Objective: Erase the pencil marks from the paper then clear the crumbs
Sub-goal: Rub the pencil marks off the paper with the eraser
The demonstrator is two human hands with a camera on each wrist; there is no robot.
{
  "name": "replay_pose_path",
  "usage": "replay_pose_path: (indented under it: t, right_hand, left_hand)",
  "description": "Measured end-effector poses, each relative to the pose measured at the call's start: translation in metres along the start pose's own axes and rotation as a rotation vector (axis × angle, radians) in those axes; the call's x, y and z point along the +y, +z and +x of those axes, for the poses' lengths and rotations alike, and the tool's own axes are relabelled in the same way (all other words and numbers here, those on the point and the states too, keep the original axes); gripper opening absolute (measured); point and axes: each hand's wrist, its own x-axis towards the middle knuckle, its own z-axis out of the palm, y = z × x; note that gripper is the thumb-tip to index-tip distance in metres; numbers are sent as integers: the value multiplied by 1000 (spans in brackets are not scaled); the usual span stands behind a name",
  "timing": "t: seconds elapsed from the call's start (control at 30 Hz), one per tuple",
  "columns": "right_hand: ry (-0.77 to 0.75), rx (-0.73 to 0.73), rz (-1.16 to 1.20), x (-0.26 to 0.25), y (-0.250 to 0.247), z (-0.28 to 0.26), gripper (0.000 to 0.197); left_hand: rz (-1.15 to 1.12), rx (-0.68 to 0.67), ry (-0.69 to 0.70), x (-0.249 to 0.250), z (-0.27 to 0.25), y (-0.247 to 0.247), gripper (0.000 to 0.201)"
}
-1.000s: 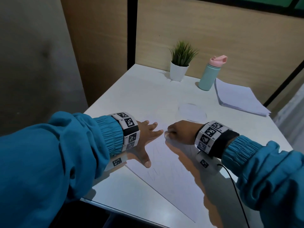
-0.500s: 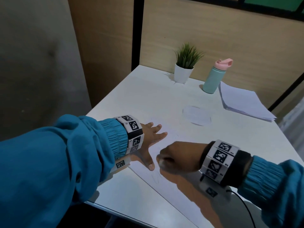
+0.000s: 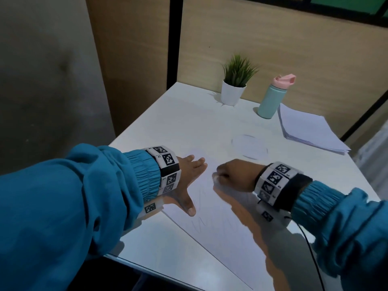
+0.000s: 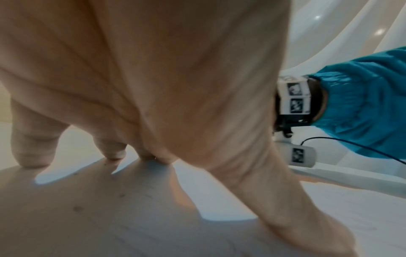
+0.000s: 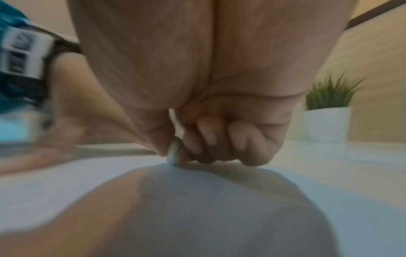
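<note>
A white sheet of paper [image 3: 212, 225] with faint pencil scribbles lies slantwise on the white table [image 3: 189, 127]. My left hand [image 3: 189, 175] lies flat on the sheet's left part, fingers spread and thumb stretched toward me; in the left wrist view its fingertips [image 4: 33, 156] press the paper [image 4: 219, 200]. My right hand [image 3: 233, 175] is curled into a fist just right of it, pinching a small whitish eraser [image 5: 173, 153] whose tip touches the paper [image 5: 87, 177]. In the head view the eraser [image 3: 215, 178] barely shows at the fist's left edge.
At the table's back stand a small potted plant [image 3: 234, 85] and a teal bottle with a pink lid [image 3: 273, 99]. A stack of white papers [image 3: 308, 131] lies at the back right. A faint ring mark [image 3: 249, 147] shows on the table behind my right hand.
My right fist with the eraser slid toward me down the sheet, then back up beside my left hand. The left hand stays pressed on the paper.
</note>
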Motion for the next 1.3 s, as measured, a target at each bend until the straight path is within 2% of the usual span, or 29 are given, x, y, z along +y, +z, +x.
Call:
replay_pose_path:
  t: [0.13,0.17,0.23,0.3,0.43,0.5,0.57,0.63,0.7,0.77,0.8,0.93,1.1,1.2,1.23,1.3]
  right_hand:
    - [-176,-134,66,-37,18,-17,28]
    - [-154,-128,50,-32,12,-13,32]
    - [-10,-69,8,-9,-4,0,36]
    - [43,-45,-13,2,-9,6,34]
    - [-116,-153,16,-39,12,-8,27]
    - [-71,-146,-30,-31,6,-2,29]
    - [51,-49,-32,-10,-8,10,33]
    - [104,21,-28,-8,-6,12,34]
    - [23,2,-41,-33,6,2,28]
    - [-71,-145,-3,-48,10,-9,25]
    - [-72,-168,-21,-45,5,-8,27]
    - [111,-28,-48,-12,-13,13,33]
    - [-32,-131,-89,-57,5,-5,39]
    - [129,18,-55,-33,-6,11,38]
    - [147,44,-54,-27,-8,14,37]
    - [102,0,-15,-36,-6,11,34]
  left_hand:
    - [13,-13,19,3,-2,-5,140]
    - [9,-1,17,2,-2,-4,141]
    - [-7,10,12,1,-1,-1,143]
    - [-7,6,5,0,0,1,144]
    - [-7,-11,14,-1,2,-1,146]
    - [-4,-5,12,-2,3,0,146]
    - [-6,0,15,-1,3,0,146]
    - [-8,5,17,-3,4,1,146]
    - [-9,1,20,-3,4,1,147]
    - [-3,-6,24,-3,5,0,146]
    - [-1,-6,20,-2,4,0,145]
    - [2,22,18,0,3,0,143]
    - [2,1,24,0,4,-2,144]
    - [14,4,20,0,4,-1,145]
    - [17,8,20,-1,4,0,145]
    - [10,11,31,-1,6,0,145]
